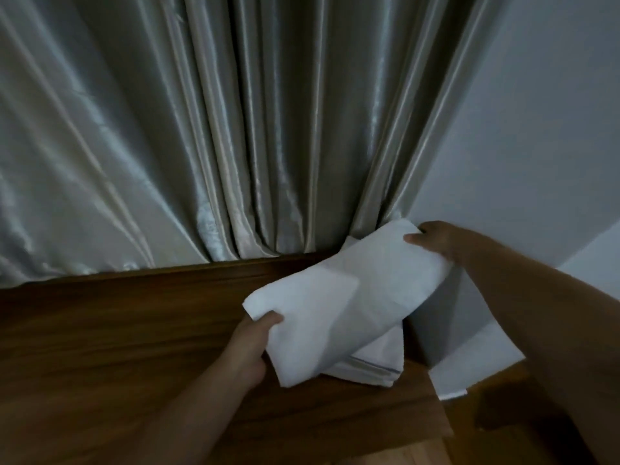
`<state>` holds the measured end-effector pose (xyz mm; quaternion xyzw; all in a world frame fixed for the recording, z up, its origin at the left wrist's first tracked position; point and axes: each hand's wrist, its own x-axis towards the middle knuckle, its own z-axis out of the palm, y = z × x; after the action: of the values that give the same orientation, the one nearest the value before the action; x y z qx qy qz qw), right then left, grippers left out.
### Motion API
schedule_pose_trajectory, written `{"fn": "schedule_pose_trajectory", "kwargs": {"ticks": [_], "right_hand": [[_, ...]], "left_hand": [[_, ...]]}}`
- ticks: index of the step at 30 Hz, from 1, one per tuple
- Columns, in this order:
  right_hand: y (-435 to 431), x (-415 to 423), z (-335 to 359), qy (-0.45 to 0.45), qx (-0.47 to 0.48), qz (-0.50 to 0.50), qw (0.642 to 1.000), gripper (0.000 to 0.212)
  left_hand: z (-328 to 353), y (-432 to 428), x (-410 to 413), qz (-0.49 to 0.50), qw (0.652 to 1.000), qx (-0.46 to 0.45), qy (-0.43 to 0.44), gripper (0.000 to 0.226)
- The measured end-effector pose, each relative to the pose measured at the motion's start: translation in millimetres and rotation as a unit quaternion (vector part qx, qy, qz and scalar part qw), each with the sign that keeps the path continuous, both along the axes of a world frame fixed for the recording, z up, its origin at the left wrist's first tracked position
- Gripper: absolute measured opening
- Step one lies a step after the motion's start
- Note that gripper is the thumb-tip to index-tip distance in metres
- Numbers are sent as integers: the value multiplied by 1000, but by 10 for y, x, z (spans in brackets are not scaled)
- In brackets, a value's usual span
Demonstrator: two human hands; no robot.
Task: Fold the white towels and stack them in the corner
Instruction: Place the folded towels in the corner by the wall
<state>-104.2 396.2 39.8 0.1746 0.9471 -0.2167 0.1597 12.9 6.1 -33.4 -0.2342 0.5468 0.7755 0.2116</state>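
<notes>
A folded white towel (349, 297) is held between both hands, tilted, just above the corner where the curtain meets the wall. My left hand (251, 347) grips its near left end, thumb on top. My right hand (436, 239) grips its far right end against the wall. Under it lies another folded white towel (379, 364) with a thin dark stripe along its edge, resting on the dark wooden surface (117, 347). Most of that lower towel is hidden by the held one.
A shiny grey curtain (201, 129) hangs behind the wooden surface. A pale wall (536, 129) stands on the right. A piece of white cloth (476, 364) hangs by the wall under my right forearm. The surface's front edge drops to lighter wood (419, 454).
</notes>
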Motion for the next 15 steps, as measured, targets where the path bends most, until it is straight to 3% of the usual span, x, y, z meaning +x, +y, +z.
{"fn": "schedule_pose_trajectory", "kwargs": {"ticks": [4,9,12,15], "right_hand": [[84,-463,29,-15,24,99,995,66],[150,-1117,-60,-44,63,171,982,91],[96,-1369,-57,-35,108,215,970,87],[-5,-1547,-53,-17,101,239,966,76]], "left_hand": [[-73,535,391,67,998,7,-11,38],[-137,1284,762,140,987,71,-37,48],[-133,1665,837,185,969,149,-64,43],[-213,1910,792,221,950,202,-92,54]]}}
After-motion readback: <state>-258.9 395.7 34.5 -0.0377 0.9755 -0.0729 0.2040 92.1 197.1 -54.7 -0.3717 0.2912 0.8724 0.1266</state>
